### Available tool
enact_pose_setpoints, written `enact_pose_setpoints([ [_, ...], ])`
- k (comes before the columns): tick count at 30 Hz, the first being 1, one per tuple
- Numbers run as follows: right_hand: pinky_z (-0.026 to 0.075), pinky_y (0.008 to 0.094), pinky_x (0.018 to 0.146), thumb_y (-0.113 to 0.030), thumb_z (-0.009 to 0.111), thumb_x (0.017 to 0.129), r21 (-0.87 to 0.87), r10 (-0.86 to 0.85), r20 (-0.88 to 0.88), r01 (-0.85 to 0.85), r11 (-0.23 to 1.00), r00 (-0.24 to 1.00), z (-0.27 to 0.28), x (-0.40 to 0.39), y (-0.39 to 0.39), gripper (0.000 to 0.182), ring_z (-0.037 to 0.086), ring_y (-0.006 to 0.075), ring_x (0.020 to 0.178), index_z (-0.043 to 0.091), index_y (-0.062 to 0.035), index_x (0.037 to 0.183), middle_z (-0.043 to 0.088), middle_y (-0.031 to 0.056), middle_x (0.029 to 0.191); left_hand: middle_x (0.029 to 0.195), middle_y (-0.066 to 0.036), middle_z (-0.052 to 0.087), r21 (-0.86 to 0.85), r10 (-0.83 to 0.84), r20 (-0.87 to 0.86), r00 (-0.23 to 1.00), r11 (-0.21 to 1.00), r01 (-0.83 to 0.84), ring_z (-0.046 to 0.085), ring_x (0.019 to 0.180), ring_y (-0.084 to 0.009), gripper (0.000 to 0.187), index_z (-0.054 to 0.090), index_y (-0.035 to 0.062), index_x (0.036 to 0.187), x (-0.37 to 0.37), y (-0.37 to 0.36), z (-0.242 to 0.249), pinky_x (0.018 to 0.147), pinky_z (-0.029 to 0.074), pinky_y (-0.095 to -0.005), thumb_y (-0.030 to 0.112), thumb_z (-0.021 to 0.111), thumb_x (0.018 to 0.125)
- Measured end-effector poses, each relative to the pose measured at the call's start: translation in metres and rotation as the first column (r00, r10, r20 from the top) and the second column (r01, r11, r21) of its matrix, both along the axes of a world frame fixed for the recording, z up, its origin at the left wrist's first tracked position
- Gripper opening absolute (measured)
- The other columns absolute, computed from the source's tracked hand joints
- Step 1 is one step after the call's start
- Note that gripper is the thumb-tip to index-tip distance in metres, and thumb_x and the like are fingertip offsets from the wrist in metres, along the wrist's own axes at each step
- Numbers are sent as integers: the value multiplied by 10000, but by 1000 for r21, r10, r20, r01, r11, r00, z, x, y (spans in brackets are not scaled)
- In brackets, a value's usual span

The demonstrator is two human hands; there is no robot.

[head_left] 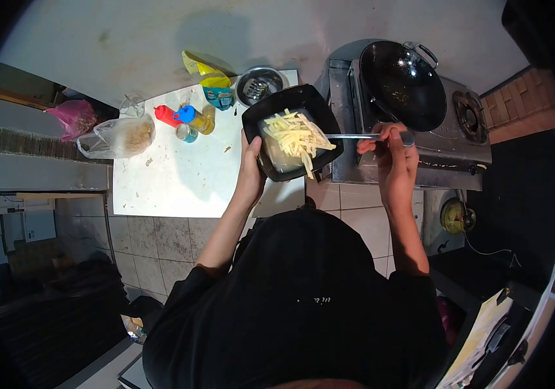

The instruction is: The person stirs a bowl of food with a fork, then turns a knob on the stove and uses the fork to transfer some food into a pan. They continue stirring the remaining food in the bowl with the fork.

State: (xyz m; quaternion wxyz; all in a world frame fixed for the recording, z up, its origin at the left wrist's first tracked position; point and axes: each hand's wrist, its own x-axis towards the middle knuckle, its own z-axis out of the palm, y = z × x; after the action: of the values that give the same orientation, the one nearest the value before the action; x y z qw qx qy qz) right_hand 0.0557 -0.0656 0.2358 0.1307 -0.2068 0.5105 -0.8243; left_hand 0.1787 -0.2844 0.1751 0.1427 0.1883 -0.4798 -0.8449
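Note:
My left hand [250, 170] grips the near left side of a black square bowl [266, 118], thumb over the rim. Pale yellow strips that look like cut potatoes [294, 137] lie heaped in the bowl, above some cloudy liquid. My right hand [394, 152] is closed around the handle of a long metal cooking utensil [355, 136]. Its head reaches into the bowl at the right, and the strips hide its shape. A large black wok [401, 84] sits on the stove, just beyond my right hand.
On the white table [180, 185] stand a red bottle [166, 116], a yellow bottle with blue cap [194, 119], a small jar [186, 133], a plastic bag [122, 137], a yellow-and-teal packet [212, 81] and a metal bowl [261, 84]. The stove [433, 150] has a bare burner [470, 117] at right.

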Motion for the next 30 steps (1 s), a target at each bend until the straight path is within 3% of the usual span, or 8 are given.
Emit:
enact_pose_setpoints([
  [19, 508, 324, 751, -187, 415, 1015, -44, 42, -18, -42, 998, 999, 26, -18, -12, 200, 634, 199, 772, 494, -31, 918, 554, 114, 896, 1445, -124, 346, -68, 42, -48, 998, 997, -46, 346, 1328, -214, 579, 194, 45, 1471, 4, 3, 10, 1098, 287, -340, 300, 393, 990],
  [29, 509, 323, 751, -203, 422, 1017, -58, 69, -46, -72, 996, 997, 22, -22, -10, 208, 639, 191, 770, 496, -31, 926, 555, 113, 900, 1436, -128, 356, -61, 42, -25, 999, 997, -44, 352, 1322, -220, 574, 209, 55, 1465, 4, 0, 5, 1094, 289, -345, 320, 393, 990],
  [30, 509, 323, 751, -203, 422, 1017, -58, 72, -45, -74, 996, 996, 19, -21, -10, 208, 639, 191, 770, 496, -31, 926, 555, 113, 900, 1417, -125, 369, -55, 31, -22, 999, 998, -32, 372, 1303, -220, 568, 209, 67, 1463, 4, 0, 7, 1059, 346, -351, 328, 389, 991],
])
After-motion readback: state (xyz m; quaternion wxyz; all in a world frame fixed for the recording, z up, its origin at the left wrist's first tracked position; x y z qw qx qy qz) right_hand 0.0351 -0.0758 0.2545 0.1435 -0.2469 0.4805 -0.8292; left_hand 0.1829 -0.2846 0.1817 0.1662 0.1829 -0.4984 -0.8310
